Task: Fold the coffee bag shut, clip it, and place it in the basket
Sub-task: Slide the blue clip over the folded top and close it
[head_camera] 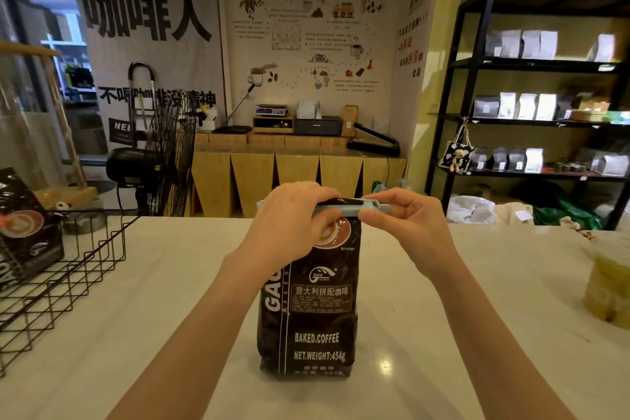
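A dark coffee bag (308, 300) stands upright on the pale worktop (477, 317), near the middle of the scene and close to the person. Its top is folded over, and a long pale blue clip (371, 207) lies across that fold, running left to right. The left hand (289, 225) covers the left part of the bag's top, its fingers (327, 220) curled down over the clip and the front of the bag, gripping both. The right hand (407, 222) holds the clip's right end, with its thumb under the bar and its fingers (378, 196) closed over it from the far side; the end of the clip juts out between them. Whether the clip is fully latched cannot be told, since the hands hide much of it. To the left, well apart from the bag, a black wire basket (68, 283) sits on the worktop with another dark coffee bag (27, 232) standing inside it. At the far right edge of the worktop lies a yellowish packet (610, 286), blurred.
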`<state>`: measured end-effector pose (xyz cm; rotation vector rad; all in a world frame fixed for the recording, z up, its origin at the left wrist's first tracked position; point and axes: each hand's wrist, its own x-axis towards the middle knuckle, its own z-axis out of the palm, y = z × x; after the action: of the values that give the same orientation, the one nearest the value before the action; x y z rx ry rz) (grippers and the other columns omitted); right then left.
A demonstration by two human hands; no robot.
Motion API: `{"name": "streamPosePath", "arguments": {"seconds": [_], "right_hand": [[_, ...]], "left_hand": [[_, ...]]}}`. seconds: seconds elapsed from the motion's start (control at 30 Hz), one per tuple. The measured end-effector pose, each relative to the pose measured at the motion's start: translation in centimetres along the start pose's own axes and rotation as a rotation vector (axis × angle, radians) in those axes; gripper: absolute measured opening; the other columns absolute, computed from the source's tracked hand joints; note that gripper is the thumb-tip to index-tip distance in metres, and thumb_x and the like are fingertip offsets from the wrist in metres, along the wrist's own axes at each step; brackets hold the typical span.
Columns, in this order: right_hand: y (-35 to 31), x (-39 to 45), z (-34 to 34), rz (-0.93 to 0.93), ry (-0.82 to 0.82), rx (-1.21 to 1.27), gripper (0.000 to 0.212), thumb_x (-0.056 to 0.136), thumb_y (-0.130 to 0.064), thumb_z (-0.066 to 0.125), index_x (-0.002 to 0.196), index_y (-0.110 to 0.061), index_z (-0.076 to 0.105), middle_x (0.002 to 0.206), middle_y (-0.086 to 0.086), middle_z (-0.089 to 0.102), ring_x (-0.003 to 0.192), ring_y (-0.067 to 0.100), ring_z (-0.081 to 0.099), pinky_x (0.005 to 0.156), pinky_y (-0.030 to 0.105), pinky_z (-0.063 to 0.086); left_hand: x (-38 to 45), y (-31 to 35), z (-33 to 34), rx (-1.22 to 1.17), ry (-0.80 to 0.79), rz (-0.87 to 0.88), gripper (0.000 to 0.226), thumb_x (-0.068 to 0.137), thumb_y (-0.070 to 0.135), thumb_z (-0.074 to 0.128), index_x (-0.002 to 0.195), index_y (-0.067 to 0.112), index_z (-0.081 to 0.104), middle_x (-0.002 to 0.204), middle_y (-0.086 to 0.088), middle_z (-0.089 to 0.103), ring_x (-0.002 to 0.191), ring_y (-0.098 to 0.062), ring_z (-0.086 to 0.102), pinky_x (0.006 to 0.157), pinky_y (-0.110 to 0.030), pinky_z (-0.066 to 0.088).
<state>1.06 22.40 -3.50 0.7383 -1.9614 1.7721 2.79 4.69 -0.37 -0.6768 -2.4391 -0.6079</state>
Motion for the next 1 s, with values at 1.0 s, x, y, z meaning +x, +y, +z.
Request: {"name": "streamPosePath", "arguments": {"seconds": [1.0], "right_hand": [[1.2, -1.0, 0.5, -0.204, 0.161, -0.344, 0.023, 0.078, -0.02, 0.065, 0.1, -0.026, 0.065, 0.087, -0.014, 0.067, 0.087, 0.003, 0.061, 0.075, 0.012, 0.048]], "left_hand": [[0.6, -1.0, 0.6, -0.074, 0.047, 0.043, 0.033, 0.082, 0.029, 0.058, 0.114, 0.021, 0.059, 0.108, 0.0, 0.067, 0.097, -0.012, 0.057, 0.089, -0.035, 0.045]]}}
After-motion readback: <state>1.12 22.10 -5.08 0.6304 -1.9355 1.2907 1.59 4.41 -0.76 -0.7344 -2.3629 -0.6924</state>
